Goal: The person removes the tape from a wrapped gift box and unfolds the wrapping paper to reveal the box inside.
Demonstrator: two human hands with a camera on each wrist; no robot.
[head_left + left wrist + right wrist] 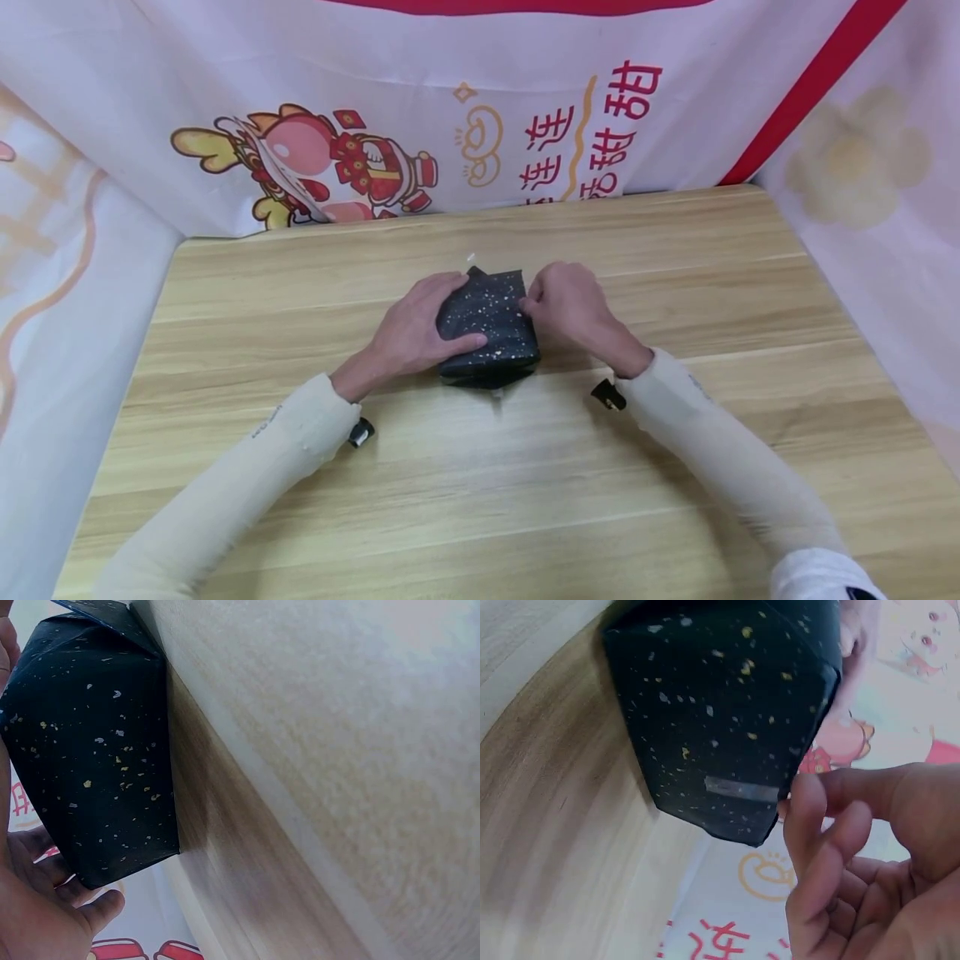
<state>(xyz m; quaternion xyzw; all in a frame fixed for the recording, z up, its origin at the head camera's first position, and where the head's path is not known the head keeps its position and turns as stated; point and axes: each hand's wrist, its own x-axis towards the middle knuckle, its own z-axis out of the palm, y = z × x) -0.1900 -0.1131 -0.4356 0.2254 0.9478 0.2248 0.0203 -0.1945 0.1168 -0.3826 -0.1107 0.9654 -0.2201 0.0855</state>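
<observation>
Hands meet one black package (491, 312) from both sides: the left hand (416, 329) lies along its left side, the right hand (573, 304) is at its right edge. So the package sits between the two hands, resting on the table (480, 508). White and yellow flecks dot its wrapping, and a folded flap (120, 621) shows at one end in the left wrist view.

The left hand grips the package, thumb laid on top and the other fingers around its far left edge. The fingertips show past the package's edge in the left wrist view, a little apart from one another. The right hand has its fingers curled in; thumb and forefinger are pressed together at the package's edge, pinching the end of a strip of tape (742, 789) that lies on the package's right side.

Counted out, there is one package, one strip of tape on its right side, and two small pale bits, one just beyond the package's far edge (471, 259) and one just below its near end (497, 393). Two pale sleeves come in from the near left (232, 471) and near right of the package (735, 454), with one small black device at each cuff (362, 432). Beyond the package, past the table's far edge, hangs a white cloth (420, 75) printed with a cartoon and red writing.
</observation>
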